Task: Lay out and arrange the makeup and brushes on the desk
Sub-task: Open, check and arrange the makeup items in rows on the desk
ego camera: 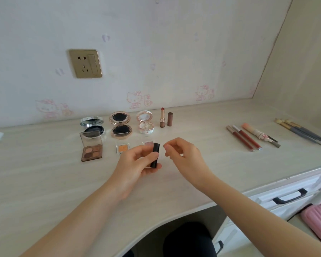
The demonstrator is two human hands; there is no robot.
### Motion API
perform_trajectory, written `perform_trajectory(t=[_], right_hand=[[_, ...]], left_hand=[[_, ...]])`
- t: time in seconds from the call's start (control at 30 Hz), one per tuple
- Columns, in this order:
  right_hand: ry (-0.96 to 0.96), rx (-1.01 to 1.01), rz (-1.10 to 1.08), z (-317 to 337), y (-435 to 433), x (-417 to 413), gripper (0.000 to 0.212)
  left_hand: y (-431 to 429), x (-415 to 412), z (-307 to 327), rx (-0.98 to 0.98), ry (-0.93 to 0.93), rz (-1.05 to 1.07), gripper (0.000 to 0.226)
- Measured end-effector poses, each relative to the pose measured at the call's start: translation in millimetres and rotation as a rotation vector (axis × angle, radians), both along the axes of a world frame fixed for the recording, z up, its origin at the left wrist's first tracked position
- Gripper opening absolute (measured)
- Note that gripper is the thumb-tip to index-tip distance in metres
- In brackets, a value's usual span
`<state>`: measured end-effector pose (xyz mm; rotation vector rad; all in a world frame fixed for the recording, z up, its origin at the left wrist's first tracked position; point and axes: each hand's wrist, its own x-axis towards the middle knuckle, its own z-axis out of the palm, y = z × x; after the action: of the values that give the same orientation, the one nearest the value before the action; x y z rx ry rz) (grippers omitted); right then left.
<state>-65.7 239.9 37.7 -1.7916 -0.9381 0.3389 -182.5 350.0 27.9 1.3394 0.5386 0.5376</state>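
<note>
Desk-top makeup display: a person's left hand (135,162) grips a black lipstick tube (155,155), held roughly upright just above the desk (44,182), in front of a row of open compacts (121,125). The right hand (183,154) hovers just beside the tube's top, fingers curled and holding nothing. Behind, an uncapped lipstick (162,117) stands beside a brown cap (170,119) — lip glosses (246,139) and brushes (302,133) lie well to the right.

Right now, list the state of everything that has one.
Silver compact: open.
Gold compact: open.
White compact: open.
Palette: lid up.
Lipstick: uncapped, upright, cap beside it.
Black tube: closed, gripped by left hand.
Right hand: curled, empty.
</note>
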Motion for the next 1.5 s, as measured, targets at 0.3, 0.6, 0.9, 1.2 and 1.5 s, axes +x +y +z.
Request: perform_trajectory(t=[0.3,0.6,0.9,1.2,1.5], right_hand=[[0.005,-0.036,0.087,6.7,21.8,-13.6,0.014],[-0.028,-0.062,0.154,-9.3,17.5,-19.6,0.010],[-0.707,-0.051,0.197,-48.7,21.3,-17.5,0.032],[-1.018,0.060,-0.072,-49.6,20.2,-25.5,0.025],[-0.982,0.054,0.043,-48.8,18.9,-27.0,0.023]], left_hand=[[8.8,-20.6,7.6,0.273,0.106,0.045,0.015],[37.3,-38.3,3.9,0.881,0.304,-0.015,0.007],[36.9,-39.5,-20.6,1.360,0.357,-0.030,0.024],[16.9,-32.1,-21.5,1.793,0.451,0.122,0.006],[20.3,-39.1,-20.6,1.852,0.539,0.115,0.029]])
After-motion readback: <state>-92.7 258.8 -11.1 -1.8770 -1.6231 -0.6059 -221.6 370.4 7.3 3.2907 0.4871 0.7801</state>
